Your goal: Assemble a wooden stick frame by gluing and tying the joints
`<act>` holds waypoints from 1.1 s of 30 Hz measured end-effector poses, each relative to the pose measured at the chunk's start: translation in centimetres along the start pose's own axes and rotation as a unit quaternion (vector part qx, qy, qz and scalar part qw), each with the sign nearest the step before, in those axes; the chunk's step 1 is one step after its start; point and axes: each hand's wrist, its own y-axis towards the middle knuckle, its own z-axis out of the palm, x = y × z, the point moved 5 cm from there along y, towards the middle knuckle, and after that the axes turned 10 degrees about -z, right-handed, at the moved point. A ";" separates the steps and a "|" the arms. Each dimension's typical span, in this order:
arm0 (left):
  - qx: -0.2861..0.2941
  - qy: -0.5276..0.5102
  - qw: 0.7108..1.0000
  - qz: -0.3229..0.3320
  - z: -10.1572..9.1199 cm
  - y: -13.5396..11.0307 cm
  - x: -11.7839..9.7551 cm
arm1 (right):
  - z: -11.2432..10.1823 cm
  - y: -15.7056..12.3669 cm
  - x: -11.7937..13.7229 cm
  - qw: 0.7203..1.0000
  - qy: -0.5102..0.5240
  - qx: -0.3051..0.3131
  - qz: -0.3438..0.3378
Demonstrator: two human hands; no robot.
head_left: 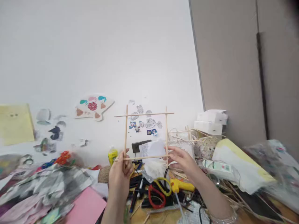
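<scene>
I hold up a square frame of thin wooden sticks [146, 114] in front of the white wall, above a cluttered table. My left hand [119, 174] pinches the frame's lower left corner, fingers closed on the upright stick. My right hand [184, 161] grips the lower right corner where the bottom stick meets the right upright. The frame stands upright, its stick ends jutting past each joint.
Under my hands lie a yellow glue gun [179, 185], red and yellow scissors [157, 194], a twine ball [104, 175] and a yellow glue bottle [112, 154]. Pink paper [87, 207] and crumpled paper lie left. White boxes [211, 121], loose sticks and bags crowd the right. Paper cut-outs decorate the wall.
</scene>
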 end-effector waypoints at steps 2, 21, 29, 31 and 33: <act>-0.002 0.006 1.000 -0.004 -0.2 0.0 0.1 | 0.2 0.2 -0.1 1.000 0.005 -0.006 -0.004; 0.043 0.042 0.997 -0.051 0.1 -0.5 0.1 | 0.4 0.4 -0.9 0.998 0.030 -0.054 -0.018; 0.043 0.059 0.996 -0.043 -0.1 -1.1 -1.0 | 0.9 0.4 -1.8 0.999 0.048 -0.018 0.006; 0.041 0.066 0.996 -0.039 -0.3 -0.9 -1.0 | 1.0 0.4 -2.2 0.998 0.054 -0.007 0.019; 0.039 0.073 0.996 -0.033 -0.4 -0.8 -0.9 | 1.3 0.4 -2.8 0.997 0.068 -0.002 0.029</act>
